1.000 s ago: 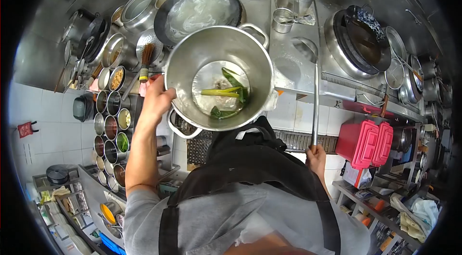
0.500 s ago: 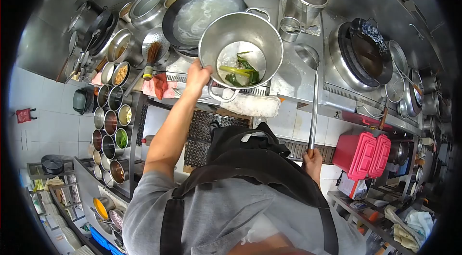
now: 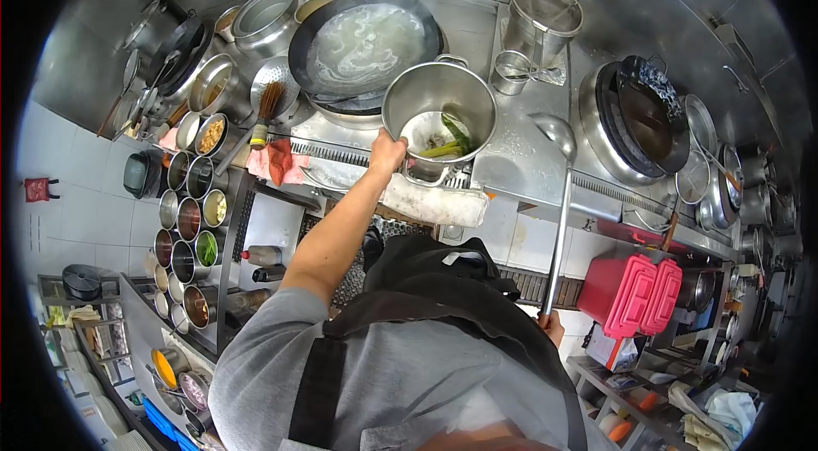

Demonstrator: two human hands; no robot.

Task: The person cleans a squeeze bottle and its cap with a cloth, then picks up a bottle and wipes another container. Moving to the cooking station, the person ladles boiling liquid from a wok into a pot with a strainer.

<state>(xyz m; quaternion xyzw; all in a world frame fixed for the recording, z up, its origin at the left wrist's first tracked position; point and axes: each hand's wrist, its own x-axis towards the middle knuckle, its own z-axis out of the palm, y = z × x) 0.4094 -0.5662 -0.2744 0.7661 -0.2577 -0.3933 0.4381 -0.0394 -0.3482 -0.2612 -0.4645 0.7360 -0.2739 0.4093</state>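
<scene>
My left hand (image 3: 388, 153) grips the left rim side of a tall metal pot (image 3: 400, 103). Green leafy stalks (image 3: 452, 140) lie at the bottom of the pot. The pot is at the front of the stove, just right of a black wok (image 3: 298, 51) of cloudy liquid. My right hand (image 3: 554, 327) is closed around the lower end of a long ladle (image 3: 558, 234), whose bowl is over the metal counter.
A white cloth (image 3: 434, 202) lies along the stove's front edge, beside a red cloth (image 3: 279, 161). A strainer pot (image 3: 545, 12) stands behind. At right are another wok (image 3: 652, 114) and a red container (image 3: 615, 289); small metal pots line the left.
The pot has moved forward and right, away from my body, with my left hand on it. The ladle's bowl has turned over, and my right hand is lower in view.
</scene>
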